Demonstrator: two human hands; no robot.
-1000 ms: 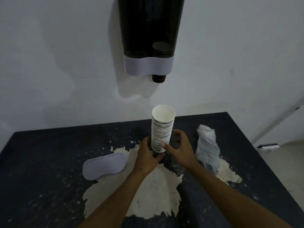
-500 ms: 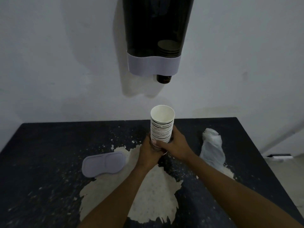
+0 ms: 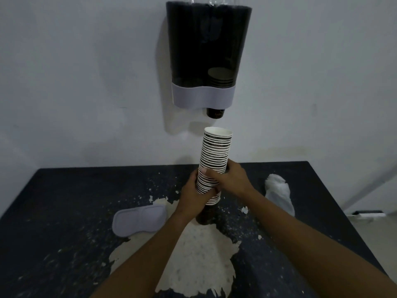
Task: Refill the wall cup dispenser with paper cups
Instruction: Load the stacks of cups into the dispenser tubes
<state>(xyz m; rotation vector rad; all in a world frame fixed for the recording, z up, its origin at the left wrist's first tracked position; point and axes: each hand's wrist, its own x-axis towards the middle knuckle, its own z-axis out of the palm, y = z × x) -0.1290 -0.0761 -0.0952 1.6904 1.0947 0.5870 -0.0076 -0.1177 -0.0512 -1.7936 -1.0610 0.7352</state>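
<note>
Two hands now lift the cups point(image 3: 216, 155) off the tabletop point(image 3: 64, 211); a second ago they stood on it. My left hand point(image 3: 193, 197) and right hand point(image 3: 231, 179) wrap fingers round them, right below the dispenser point(image 3: 206, 50). Loading comes next, I think.

Black-and-white striped cup stack point(image 3: 216, 155)

Two bare forearms enter from the lower edge of the head view. No sleeve, glove, watch, ring or band is visible on either limb. The left hand point(image 3: 191, 196) and the right hand point(image 3: 231, 179) are uncovered. One short, pale fingernail is visible on a finger of the right hand. Both forearms are exposed along their full visible length.
</note>
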